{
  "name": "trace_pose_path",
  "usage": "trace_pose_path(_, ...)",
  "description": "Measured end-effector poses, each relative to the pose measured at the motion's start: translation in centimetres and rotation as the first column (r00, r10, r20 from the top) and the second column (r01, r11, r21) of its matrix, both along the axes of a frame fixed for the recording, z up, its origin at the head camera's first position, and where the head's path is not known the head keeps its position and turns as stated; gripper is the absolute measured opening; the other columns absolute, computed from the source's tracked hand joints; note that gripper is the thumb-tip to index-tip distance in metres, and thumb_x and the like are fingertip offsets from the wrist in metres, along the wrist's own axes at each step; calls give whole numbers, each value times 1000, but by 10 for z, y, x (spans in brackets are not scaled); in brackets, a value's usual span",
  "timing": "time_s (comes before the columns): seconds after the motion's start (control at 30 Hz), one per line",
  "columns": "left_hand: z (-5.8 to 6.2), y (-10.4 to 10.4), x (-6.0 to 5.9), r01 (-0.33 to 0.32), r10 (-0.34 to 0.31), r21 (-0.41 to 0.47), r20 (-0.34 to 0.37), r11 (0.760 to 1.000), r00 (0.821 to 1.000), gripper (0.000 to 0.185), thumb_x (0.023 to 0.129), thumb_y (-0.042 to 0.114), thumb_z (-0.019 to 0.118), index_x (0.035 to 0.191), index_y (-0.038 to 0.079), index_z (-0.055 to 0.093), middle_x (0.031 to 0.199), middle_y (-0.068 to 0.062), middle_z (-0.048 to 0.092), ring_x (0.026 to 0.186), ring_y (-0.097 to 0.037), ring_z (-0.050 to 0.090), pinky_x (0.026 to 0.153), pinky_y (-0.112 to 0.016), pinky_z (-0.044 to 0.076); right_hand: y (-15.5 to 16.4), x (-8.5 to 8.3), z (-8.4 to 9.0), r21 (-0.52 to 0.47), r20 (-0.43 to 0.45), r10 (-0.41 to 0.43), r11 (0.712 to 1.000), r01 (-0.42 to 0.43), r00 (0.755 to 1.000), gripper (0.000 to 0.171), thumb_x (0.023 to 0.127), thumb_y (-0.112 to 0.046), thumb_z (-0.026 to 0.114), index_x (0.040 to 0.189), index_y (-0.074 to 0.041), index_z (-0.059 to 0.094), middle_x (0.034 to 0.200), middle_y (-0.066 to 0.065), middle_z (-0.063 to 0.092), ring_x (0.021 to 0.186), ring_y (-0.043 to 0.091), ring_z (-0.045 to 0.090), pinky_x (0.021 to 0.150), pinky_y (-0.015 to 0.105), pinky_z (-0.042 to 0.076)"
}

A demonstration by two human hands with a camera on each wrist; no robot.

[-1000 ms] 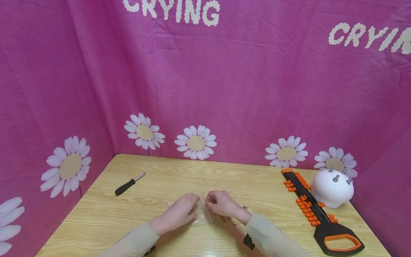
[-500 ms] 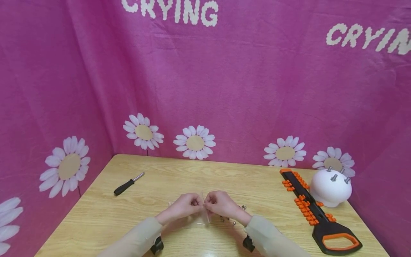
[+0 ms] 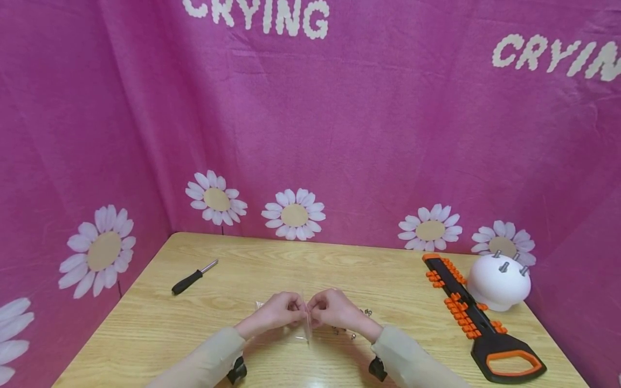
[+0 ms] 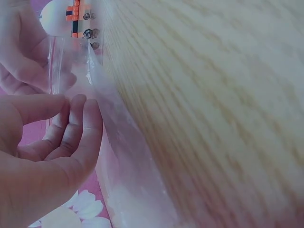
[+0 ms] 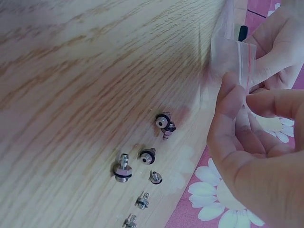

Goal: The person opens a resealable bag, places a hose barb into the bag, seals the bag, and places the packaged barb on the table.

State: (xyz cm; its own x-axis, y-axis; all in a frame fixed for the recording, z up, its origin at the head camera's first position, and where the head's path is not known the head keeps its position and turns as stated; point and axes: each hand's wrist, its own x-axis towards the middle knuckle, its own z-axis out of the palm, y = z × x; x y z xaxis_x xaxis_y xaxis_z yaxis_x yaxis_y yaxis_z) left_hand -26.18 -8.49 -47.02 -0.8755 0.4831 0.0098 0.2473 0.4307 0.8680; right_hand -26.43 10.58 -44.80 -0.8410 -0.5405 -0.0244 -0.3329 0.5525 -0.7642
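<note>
A clear zip-lock plastic bag [image 5: 225,59] with a red line along its seal stands on edge between my two hands. My left hand [image 3: 278,311] pinches its top edge between thumb and fingers, the other fingers curled below. Opposite it, my right hand [image 3: 335,309] pinches the same edge near the red seal, the fingertips of both hands close together. In the left wrist view the bag's lower part [image 4: 135,166] hangs down towards the tabletop. Beside the right hand lie several small metal barbed fittings [image 5: 122,168], some with black rings.
A black-handled screwdriver [image 3: 188,282] lies at the left of the wooden table [image 3: 291,258]. On the right are a black tool holder with orange clips [image 3: 468,310] and a white rounded object [image 3: 499,285] with metal studs on top. A pink daisy-print curtain [image 3: 339,134] hangs behind.
My left hand has moved in to meet the right hand, its fingers curling to pinch the bag. The bag's top edge has shifted slightly between the hands.
</note>
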Motion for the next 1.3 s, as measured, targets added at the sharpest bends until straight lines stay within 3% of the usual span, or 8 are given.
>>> trace_pose_path(0.27, 2, -1, 1, -1, 0, 6, 18, 1000, 1000, 6, 90, 3, 64, 87, -2, 63, 77, -7, 64, 68, -10, 55, 59, -17, 46, 1, 0, -1, -62, 63, 7, 998, -3, 998, 19, 85, 1, 56, 96, 4, 72, 83, 14, 74, 71, 26, 73, 63, 31, 59)
trace_pose_path(0.6, 4, 0, 3, -4, 3, 5, 15, 1000, 1000, 7, 91, 2, 63, 86, -3, 62, 78, -11, 64, 67, -10, 56, 59, -17, 45, 2, -1, -2, -59, 49, 9, 998, -6, 999, 15, 85, 4, 59, 93, 5, 71, 81, 14, 74, 69, 19, 71, 62, 30, 58)
trace_pose_path(0.73, 4, 1, 4, -16, 17, -13, 16, 1000, 1000, 14, 97, 8, 58, 88, -3, 62, 80, -12, 65, 68, -11, 58, 59, -20, 48, 0, 0, -4, -57, 40, -16, 998, 18, 999, 12, 86, 3, 61, 93, 5, 71, 81, 14, 74, 68, 18, 71, 62, 29, 59)
trace_pose_path(0.93, 4, 4, 4, -45, 46, -16, 94, 999, 995, 26, 101, 21, 56, 90, -1, 62, 80, -10, 68, 69, -12, 61, 61, -26, 52, -1, 2, -5, -62, 47, -41, 997, 44, 998, 9, 88, 1, 66, 93, 5, 71, 81, 15, 75, 71, 27, 73, 62, 30, 59)
trace_pose_path(1.1, 5, 4, 5, -31, 33, -14, 97, 999, 995, 17, 100, 12, 56, 90, -1, 61, 83, -10, 68, 71, -13, 62, 63, -28, 55, -1, 3, -2, -70, 65, -48, 996, 53, 997, 9, 89, -1, 66, 93, 5, 72, 83, 15, 75, 72, 28, 74, 64, 31, 60)
trace_pose_path(1.3, 5, 3, 6, -15, 16, -14, 82, 1000, 997, 14, 97, 4, 54, 88, -4, 61, 83, -12, 68, 72, -14, 65, 66, -29, 57, -2, 3, -4, -39, 15, -71, 997, 71, 997, 11, 90, -5, 65, 89, 2, 74, 80, 14, 75, 68, 25, 73, 60, 23, 56)
